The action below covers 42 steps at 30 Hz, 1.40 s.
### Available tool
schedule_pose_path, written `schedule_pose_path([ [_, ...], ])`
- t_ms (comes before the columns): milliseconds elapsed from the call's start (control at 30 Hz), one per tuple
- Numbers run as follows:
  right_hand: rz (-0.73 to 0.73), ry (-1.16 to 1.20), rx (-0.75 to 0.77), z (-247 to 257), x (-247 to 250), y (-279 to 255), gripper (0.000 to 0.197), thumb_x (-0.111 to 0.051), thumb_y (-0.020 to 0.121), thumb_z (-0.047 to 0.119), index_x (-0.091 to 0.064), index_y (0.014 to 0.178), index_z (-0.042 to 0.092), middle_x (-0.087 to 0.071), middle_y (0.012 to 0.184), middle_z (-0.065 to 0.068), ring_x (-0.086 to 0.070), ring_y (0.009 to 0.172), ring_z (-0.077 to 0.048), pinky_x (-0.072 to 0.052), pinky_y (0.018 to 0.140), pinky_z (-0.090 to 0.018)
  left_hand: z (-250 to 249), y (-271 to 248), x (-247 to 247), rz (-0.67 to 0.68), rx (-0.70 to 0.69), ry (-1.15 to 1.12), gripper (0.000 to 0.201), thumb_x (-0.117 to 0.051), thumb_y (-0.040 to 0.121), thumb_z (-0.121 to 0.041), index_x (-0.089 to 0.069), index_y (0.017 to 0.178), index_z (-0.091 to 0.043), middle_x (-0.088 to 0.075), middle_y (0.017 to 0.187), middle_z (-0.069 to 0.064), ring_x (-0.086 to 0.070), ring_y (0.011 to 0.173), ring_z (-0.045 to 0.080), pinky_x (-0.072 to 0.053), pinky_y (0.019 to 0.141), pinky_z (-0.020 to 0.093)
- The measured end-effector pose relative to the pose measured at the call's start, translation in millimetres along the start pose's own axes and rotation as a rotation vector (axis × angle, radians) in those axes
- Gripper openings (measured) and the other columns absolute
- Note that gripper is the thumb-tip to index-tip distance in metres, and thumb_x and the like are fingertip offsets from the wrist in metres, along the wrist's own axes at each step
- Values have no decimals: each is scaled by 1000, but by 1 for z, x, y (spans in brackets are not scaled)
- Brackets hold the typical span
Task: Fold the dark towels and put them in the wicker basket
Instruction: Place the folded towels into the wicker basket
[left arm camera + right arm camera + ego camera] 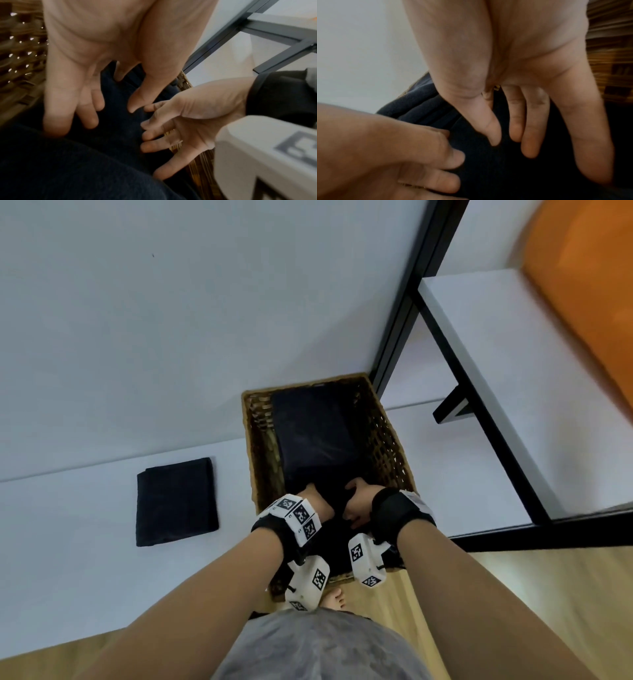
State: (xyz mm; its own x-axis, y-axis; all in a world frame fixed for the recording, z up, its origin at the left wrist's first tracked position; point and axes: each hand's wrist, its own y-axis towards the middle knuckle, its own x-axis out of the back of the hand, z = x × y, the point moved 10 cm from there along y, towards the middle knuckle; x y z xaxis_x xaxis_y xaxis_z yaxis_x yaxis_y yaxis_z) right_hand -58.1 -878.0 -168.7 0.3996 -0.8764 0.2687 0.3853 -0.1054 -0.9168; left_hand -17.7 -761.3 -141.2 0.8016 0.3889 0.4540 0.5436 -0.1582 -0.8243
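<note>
A wicker basket (387, 440) stands on a white surface, with one folded dark towel (315, 433) lying in its far half. In the near half lies a second dark towel (334, 496), and both my hands are on it. My left hand (317, 499) presses on it with spread, fairly straight fingers (91, 119). From the right, my right hand (358, 503) touches the same towel (120, 135) with straight fingers (529, 142). A third folded dark towel (176, 501) lies on the surface left of the basket. The basket's near end is hidden under my wrists.
A black metal frame (404, 313) rises just behind the basket's right corner. It carries a white shelf (496, 364) to the right, with an orange panel (589, 302) beyond. Wooden floor (496, 577) and a bare foot (337, 599) show below the surface's near edge.
</note>
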Motion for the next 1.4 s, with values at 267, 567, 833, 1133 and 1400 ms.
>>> schedule_pose_path([
  [267, 7, 0, 61, 18, 6, -31, 68, -63, 93, 14, -27, 151, 15, -59, 113, -13, -63, 99, -27, -51, 42, -24, 18, -11, 12, 222, 10, -464, 73, -55, 96, -16, -12, 155, -24, -53, 125, 16, -59, 103, 27, -57, 73, 49],
  [567, -246, -104, 402, 125, -6, -106, 38, -61, 90, 42, -57, 125, 28, -63, 114, 2, -63, 103, -16, -59, 80, -36, 68, -62, 144, -54, -247, -514, 17, -59, 90, -26, -65, 107, -27, -71, 98, 1, -72, 84, 9, -60, 65, 30],
  [833, -249, -23, 665, 240, -105, -106, 16, -57, 91, 28, -63, 106, 26, -60, 96, 13, -54, 80, 4, -35, 54, -3, 205, -37, 222, -369, -62, -84, 13, -56, 88, -27, -65, 90, -19, -66, 88, -3, -63, 90, 19, -49, 76, 28],
  [1133, -243, -33, 278, 222, -191, 37, 22, -50, 94, 22, -53, 115, 16, -55, 116, -8, -55, 104, -26, -39, 80, -24, 286, 36, 231, -499, -44, 351, 23, -42, 97, -26, -56, 108, -12, -60, 110, 7, -58, 101, 27, -44, 85, 35],
  [1400, -373, -5, 238, 215, -224, 86, 49, -47, 98, 27, -38, 140, 4, -44, 139, -16, -47, 125, -32, -41, 104, -38, 338, 85, 214, -495, 37, 50, 44, -43, 99, -39, -48, 127, -5, -55, 125, 15, -56, 110, 32, -44, 88, 38],
])
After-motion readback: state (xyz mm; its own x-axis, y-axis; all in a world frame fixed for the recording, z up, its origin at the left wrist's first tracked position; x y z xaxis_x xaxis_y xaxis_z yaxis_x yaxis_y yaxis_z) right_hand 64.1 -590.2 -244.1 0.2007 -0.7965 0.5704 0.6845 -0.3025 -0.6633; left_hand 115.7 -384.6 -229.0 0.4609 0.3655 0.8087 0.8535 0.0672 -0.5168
